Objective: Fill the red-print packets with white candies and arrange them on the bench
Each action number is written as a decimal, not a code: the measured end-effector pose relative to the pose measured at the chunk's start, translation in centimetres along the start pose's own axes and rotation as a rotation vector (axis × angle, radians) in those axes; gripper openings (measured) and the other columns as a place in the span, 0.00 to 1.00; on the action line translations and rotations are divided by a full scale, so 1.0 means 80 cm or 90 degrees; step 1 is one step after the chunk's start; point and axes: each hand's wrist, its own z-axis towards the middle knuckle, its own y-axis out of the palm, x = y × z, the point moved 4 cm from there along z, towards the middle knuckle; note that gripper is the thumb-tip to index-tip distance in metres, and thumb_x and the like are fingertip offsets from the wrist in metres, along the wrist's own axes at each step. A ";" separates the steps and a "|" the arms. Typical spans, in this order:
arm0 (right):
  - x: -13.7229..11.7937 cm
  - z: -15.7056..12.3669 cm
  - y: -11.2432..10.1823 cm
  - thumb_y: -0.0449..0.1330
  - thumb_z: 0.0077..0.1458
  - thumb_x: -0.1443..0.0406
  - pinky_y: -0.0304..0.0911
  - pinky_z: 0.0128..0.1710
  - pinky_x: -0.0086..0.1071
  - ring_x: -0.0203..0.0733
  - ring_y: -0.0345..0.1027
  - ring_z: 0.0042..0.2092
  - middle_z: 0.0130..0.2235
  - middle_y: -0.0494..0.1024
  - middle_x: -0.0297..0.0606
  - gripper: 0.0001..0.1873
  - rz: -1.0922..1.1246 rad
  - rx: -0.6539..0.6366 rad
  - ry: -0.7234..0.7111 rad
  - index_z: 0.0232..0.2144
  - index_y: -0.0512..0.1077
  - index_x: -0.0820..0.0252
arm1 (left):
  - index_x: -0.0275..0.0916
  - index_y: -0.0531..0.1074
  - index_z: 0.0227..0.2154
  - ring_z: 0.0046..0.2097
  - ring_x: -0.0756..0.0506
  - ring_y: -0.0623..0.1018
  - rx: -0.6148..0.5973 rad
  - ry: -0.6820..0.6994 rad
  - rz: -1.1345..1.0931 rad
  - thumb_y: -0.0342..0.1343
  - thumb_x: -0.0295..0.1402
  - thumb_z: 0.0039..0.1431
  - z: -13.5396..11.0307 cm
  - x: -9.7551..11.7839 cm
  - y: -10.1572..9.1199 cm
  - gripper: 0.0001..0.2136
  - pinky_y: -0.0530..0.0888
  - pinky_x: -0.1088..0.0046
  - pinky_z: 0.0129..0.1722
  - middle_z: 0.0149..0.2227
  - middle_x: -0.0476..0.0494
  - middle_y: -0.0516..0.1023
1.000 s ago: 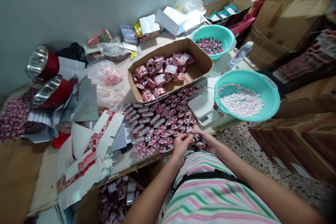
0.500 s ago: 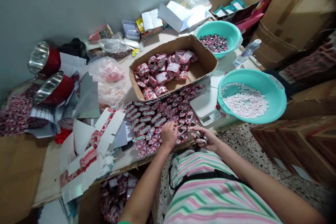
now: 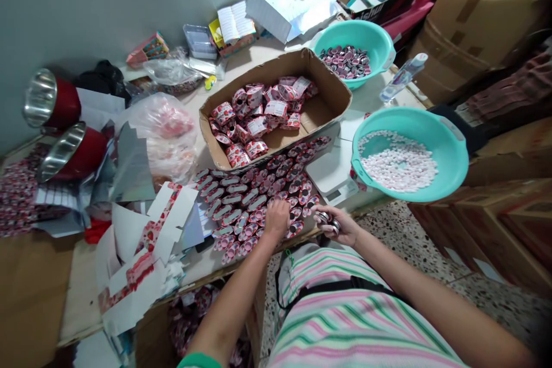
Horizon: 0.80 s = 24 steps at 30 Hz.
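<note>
Right hand (image 3: 342, 226) clasps several round discs (image 3: 326, 222) near the table (image 3: 196, 271); bunched together, one could slip floorward. Left hand (image 3: 277, 217) over packed boxes (image 3: 233, 217), grip hidden, cannot tell; a knock might topple neighbours.

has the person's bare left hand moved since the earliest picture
Yes: the left hand has moved leftward, farther from the flat white rectangular scale, and is over the pink printed oval packs.

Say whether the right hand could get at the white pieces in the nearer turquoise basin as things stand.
Probably yes: the open turquoise basin stands beyond the right hand, on its outer side, and nothing covers the white pieces. That hand holds small round pieces, though, which may hinder picking.
</note>
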 end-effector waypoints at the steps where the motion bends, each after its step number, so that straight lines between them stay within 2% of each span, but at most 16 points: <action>1: -0.003 0.000 0.000 0.60 0.50 0.63 0.39 0.12 0.18 0.24 0.50 0.15 0.23 0.69 0.27 0.08 -0.001 0.002 -0.002 0.34 0.67 0.59 | 0.37 0.70 0.41 0.44 0.40 0.69 -0.002 0.006 -0.002 0.47 0.26 0.60 -0.003 0.001 0.001 0.09 0.65 0.63 0.43 0.41 0.39 0.73; 6: -0.013 0.001 -0.008 0.59 0.51 0.63 0.39 0.12 0.18 0.24 0.49 0.15 0.24 0.69 0.27 0.08 0.019 0.013 0.003 0.35 0.67 0.58 | 0.37 0.63 0.54 0.48 0.39 0.69 0.005 -0.012 0.008 0.46 0.30 0.62 -0.016 0.010 0.007 0.18 0.64 0.59 0.49 0.53 0.38 0.70; 11: -0.019 0.004 -0.012 0.59 0.51 0.63 0.40 0.12 0.18 0.24 0.48 0.16 0.24 0.69 0.27 0.08 0.026 0.012 0.020 0.35 0.68 0.58 | 0.37 0.62 0.57 0.50 0.37 0.68 -0.022 -0.019 0.041 0.46 0.27 0.58 -0.021 0.015 0.016 0.22 0.53 0.48 0.59 0.56 0.37 0.68; 15: -0.021 0.008 -0.003 0.60 0.50 0.63 0.40 0.11 0.18 0.24 0.50 0.15 0.23 0.70 0.28 0.09 0.015 0.018 0.023 0.35 0.68 0.59 | 0.38 0.61 0.58 0.49 0.38 0.69 -0.026 -0.014 0.048 0.45 0.23 0.57 -0.021 0.016 0.018 0.24 0.47 0.45 0.62 0.58 0.39 0.67; 19: -0.016 0.015 0.007 0.59 0.50 0.64 0.41 0.11 0.18 0.24 0.50 0.15 0.23 0.70 0.28 0.10 -0.001 0.011 0.025 0.37 0.69 0.59 | 0.38 0.66 0.53 0.50 0.38 0.69 0.000 -0.044 -0.005 0.48 0.25 0.57 -0.015 0.014 0.007 0.20 0.51 0.46 0.61 0.53 0.39 0.71; 22: -0.009 0.021 0.004 0.59 0.51 0.64 0.42 0.11 0.19 0.24 0.50 0.14 0.23 0.70 0.28 0.10 -0.015 0.029 0.018 0.37 0.69 0.59 | 0.40 0.68 0.50 0.53 0.41 0.69 0.028 -0.063 -0.132 0.48 0.25 0.57 -0.018 0.012 -0.008 0.18 0.60 0.54 0.58 0.51 0.40 0.72; 24: -0.003 0.025 0.000 0.58 0.51 0.63 0.42 0.11 0.19 0.25 0.50 0.15 0.23 0.70 0.28 0.10 -0.045 0.038 0.009 0.37 0.69 0.58 | 0.40 0.68 0.49 0.52 0.43 0.69 0.080 -0.120 -0.242 0.47 0.26 0.59 -0.029 0.012 -0.021 0.16 0.65 0.59 0.55 0.50 0.40 0.72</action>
